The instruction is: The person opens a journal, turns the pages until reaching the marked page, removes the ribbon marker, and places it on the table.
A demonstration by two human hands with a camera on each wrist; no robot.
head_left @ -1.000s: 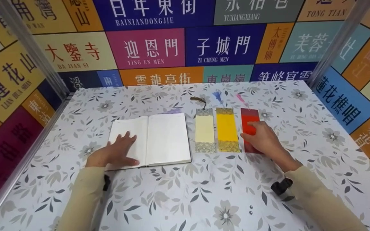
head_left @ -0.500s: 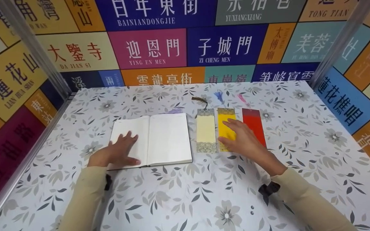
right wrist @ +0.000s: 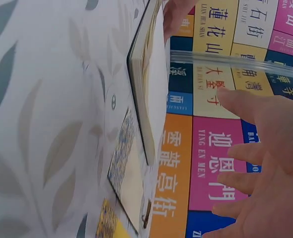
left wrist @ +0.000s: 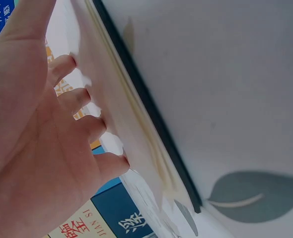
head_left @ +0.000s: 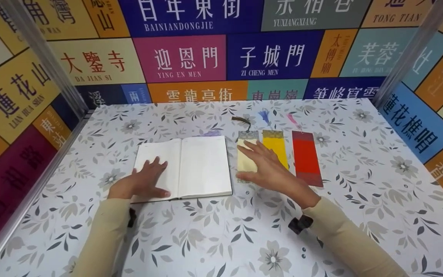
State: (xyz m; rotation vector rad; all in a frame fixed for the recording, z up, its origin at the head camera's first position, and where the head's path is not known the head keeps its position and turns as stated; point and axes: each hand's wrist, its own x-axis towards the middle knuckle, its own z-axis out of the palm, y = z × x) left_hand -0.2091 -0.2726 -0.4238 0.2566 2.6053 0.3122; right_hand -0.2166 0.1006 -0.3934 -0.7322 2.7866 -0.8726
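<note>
An open notebook (head_left: pixel 206 165) with blank white pages lies left of centre. My left hand (head_left: pixel 140 182) rests on its left page, fingers spread. My right hand (head_left: pixel 271 169) hovers over a cream bookmark (head_left: pixel 248 135) with a dark tassel, hiding part of it. In the right wrist view, that hand (right wrist: pixel 265 163) is apart from the cream bookmark (right wrist: pixel 129 181), its fingers relaxed and holding nothing. Beside it lie a yellow bookmark (head_left: pixel 276 146) with a blue tassel, partly covered by the hand, and a red bookmark (head_left: pixel 307 157) with a pink tassel.
A flower-patterned white cloth (head_left: pixel 206 242) covers the table. Colourful panels (head_left: pixel 179 57) with printed characters stand behind and at both sides. Something purple, like a tassel (head_left: pixel 210 133), shows past the notebook's top edge.
The right hand has moved left from the red bookmark, across the yellow one, to above the cream one. The bookmarks stay in place. The left hand has stayed on the page.
</note>
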